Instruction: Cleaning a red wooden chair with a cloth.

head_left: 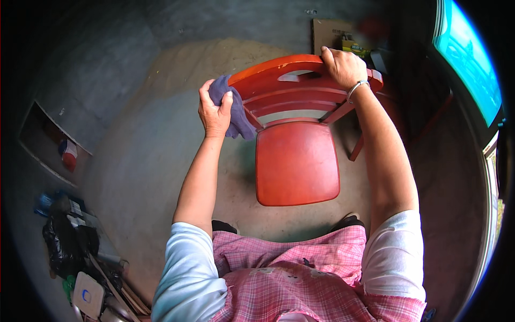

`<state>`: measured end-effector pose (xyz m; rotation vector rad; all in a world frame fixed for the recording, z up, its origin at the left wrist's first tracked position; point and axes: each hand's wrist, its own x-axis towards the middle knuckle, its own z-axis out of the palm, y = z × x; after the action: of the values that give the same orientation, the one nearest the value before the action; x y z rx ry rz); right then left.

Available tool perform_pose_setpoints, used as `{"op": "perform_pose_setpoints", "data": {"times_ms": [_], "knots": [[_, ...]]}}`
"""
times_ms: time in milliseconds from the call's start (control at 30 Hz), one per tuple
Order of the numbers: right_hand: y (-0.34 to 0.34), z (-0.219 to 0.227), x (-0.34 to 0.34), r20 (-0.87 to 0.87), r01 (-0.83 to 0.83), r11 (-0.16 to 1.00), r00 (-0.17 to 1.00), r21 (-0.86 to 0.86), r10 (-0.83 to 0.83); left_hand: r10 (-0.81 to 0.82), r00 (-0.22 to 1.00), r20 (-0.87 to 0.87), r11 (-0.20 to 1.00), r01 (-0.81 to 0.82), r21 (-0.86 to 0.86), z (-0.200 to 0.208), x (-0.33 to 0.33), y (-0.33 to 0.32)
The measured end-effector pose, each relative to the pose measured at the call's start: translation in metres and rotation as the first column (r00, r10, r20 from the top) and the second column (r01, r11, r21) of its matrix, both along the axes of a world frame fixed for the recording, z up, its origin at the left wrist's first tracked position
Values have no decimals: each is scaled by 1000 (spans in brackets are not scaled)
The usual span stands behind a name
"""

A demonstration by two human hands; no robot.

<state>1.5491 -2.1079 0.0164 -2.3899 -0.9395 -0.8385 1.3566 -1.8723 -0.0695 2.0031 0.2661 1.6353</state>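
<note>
While the right hand (pixel 345 67) grips the top rail of the red wooden chair (pixel 298 163) near its right end, the left hand (pixel 214 110) holds a bunched dark purple cloth (pixel 241 126) at the rail's opposite end. Left hand: closed on the fabric, thumb on the side toward the chair, loose folds hanging below and to the right of the thumb. Contact between cloth and wood at the rail's end appears likely, but the fingers' far side is hidden. Right hand: curled over the rail's upper edge, knuckles up; a bracelet (pixel 355 90) circles that wrist.

Chair position: backrest spans the gap between both hands; seat lies below them, nearer the body. Elongated slot in the rail is just left of the right hand; small pale worn marks show along the edge between the hands. Whether all legs rest on the floor (pixel 161 134) cannot be told.

Surroundings: cardboard box (pixel 327 35) beyond the right hand; bright blue pane (pixel 472 64) well to its right. Black plastic bag (pixel 61 236) far to the left of and below the left hand. Pink checked apron (pixel 300 292) below both hands.
</note>
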Motion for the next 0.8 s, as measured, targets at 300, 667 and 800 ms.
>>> {"op": "perform_pose_setpoints", "data": {"times_ms": [300,667,800], "knots": [[0,0,-2,38,-7,1000,999,0,7,-356,828,433,459,558,-691,-33,11,8],[3,1,-4,65,-39,999,997,21,38,-367,719,590,-132,588,-798,-99,42,2],[-2,-2,-1,58,-24,1000,998,19,22,-201,766,610,-173,586,-792,-56,40,-27]]}}
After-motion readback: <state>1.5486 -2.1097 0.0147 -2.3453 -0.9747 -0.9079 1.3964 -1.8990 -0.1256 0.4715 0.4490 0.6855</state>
